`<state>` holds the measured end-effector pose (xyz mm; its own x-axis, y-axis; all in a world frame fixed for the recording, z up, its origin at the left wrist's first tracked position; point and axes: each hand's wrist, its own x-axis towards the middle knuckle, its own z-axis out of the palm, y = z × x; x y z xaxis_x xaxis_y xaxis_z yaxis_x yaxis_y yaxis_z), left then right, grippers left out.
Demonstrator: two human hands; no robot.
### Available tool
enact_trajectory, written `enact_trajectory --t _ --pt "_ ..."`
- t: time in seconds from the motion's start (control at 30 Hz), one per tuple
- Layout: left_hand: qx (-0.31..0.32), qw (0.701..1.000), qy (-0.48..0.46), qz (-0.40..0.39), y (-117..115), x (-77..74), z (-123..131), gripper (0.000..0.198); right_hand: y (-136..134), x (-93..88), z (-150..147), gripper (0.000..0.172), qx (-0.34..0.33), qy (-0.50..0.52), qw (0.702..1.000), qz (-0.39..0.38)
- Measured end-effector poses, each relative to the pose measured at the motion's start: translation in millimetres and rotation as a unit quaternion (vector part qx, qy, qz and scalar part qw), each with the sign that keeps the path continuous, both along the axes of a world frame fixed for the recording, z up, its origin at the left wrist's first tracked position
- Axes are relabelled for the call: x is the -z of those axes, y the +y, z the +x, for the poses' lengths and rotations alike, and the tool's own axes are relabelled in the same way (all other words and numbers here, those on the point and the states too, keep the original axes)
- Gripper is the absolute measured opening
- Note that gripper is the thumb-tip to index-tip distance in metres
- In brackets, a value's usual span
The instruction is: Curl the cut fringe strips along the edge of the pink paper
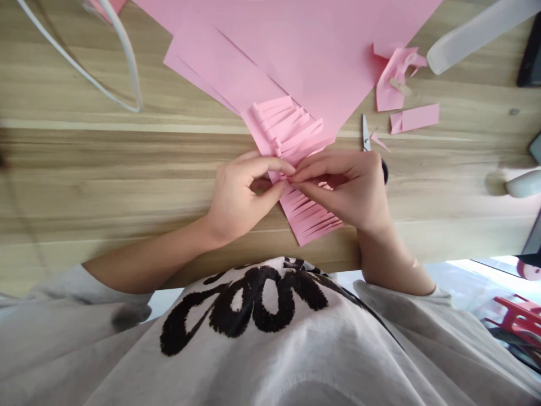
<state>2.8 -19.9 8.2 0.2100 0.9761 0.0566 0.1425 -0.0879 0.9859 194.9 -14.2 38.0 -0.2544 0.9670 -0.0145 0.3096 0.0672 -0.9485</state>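
Observation:
A pink paper strip (310,217) with a fringe of many narrow cuts lies slantwise on the table in front of me. Its far end has cut strips that curl or stand up from the sheet. My left hand (247,192) pinches at the strip's middle, thumb and forefinger closed on the paper. Fingertip to fingertip with it, my right hand (349,183) pinches the same spot from the other side. The fingers hide exactly which bit of paper is between them. Partly behind my right hand lie small scissors (366,135), blades pointing away.
Large pink paper sheets (313,45) cover the far middle of the wooden table (127,186). Pink scraps (391,84) and a folded pink piece (416,118) lie at right. A white cable (131,62) loops at upper left; a whitish translucent bar (473,39) lies upper right.

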Motion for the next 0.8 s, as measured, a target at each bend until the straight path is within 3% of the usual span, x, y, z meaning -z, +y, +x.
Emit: enact_trajectory --t 0.23,0.57,0.8 --pt "0.008 1.0 -0.004 -0.007 -1.3 2.3 -0.5 0.019 -0.4 1.5 0.1 0.023 0.0 0.008 1.0 0.002" --pt "0.008 0.999 -0.014 0.029 0.1 3.5 -0.3 0.021 -1.1 2.1 -1.4 0.015 0.007 -0.019 1.0 0.021" --pt "0.013 0.999 -0.029 0.034 0.6 1.8 1.4 0.02 -0.4 5.0 -1.3 0.018 -0.004 -0.021 0.999 0.04"
